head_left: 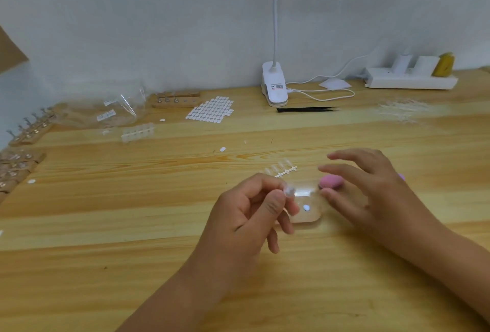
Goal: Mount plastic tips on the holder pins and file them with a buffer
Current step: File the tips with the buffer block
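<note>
Plastic tip [289, 190] in pinch of left fingers [275, 203] (right fingers [344, 172] slack, outspread over pink buffer [330, 182]).

Two hands: left hand [246, 217], right hand [371, 188]; one pink buffer [331, 182], one clip lamp [274, 85], one power strip [411, 81]

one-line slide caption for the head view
Left hand pinches a clear plastic tip while the right hand is spread open over the pink buffer on the wooden table.

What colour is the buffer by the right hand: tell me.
The buffer is pink, shown best in the head view, partly under the right hand.
</note>
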`<action>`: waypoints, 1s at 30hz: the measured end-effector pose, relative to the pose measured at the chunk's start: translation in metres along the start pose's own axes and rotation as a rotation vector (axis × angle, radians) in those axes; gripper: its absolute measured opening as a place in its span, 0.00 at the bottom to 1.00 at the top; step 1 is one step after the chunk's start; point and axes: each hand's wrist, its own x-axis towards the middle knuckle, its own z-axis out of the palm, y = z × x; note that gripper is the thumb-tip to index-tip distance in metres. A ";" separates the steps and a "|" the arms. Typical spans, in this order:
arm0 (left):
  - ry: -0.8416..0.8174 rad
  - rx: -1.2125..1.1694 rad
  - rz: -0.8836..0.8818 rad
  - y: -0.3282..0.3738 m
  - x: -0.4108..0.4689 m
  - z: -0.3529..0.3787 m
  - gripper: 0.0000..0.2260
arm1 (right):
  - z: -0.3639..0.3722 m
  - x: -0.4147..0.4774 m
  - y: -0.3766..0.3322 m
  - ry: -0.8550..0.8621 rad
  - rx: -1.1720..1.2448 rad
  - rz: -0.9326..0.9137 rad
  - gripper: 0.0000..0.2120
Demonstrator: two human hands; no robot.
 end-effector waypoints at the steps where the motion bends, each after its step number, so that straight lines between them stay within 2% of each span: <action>1: 0.021 0.038 0.018 -0.001 0.000 0.001 0.06 | -0.002 -0.001 -0.008 0.005 0.096 -0.024 0.12; 4: 0.057 0.128 0.070 -0.002 0.001 0.001 0.05 | -0.003 -0.003 -0.038 0.058 0.324 -0.114 0.13; 9: 0.073 0.152 0.073 0.000 -0.002 0.003 0.04 | -0.002 -0.005 -0.047 0.104 0.383 -0.120 0.08; 10: 0.118 0.217 0.087 -0.001 -0.002 0.002 0.05 | -0.004 -0.003 -0.043 0.106 0.382 -0.124 0.08; 13: 0.357 0.688 0.241 -0.002 0.002 -0.008 0.07 | -0.010 0.004 -0.027 0.115 0.299 -0.082 0.07; 16: 0.443 0.822 0.155 -0.002 0.006 -0.020 0.09 | -0.005 0.005 -0.015 0.017 0.231 0.001 0.11; 18: 0.391 0.879 0.032 -0.004 0.007 -0.022 0.14 | 0.002 0.004 -0.012 -0.071 0.212 0.022 0.12; 21: 0.224 1.049 -0.044 -0.007 0.005 -0.023 0.23 | 0.005 0.004 -0.010 -0.108 0.237 0.024 0.10; 25: 0.052 1.104 -0.114 -0.014 0.005 -0.028 0.20 | 0.005 0.004 -0.007 -0.108 0.274 0.004 0.10; 30: -0.002 1.003 -0.044 -0.012 0.009 -0.034 0.14 | 0.002 0.003 0.004 -0.265 0.102 -0.048 0.25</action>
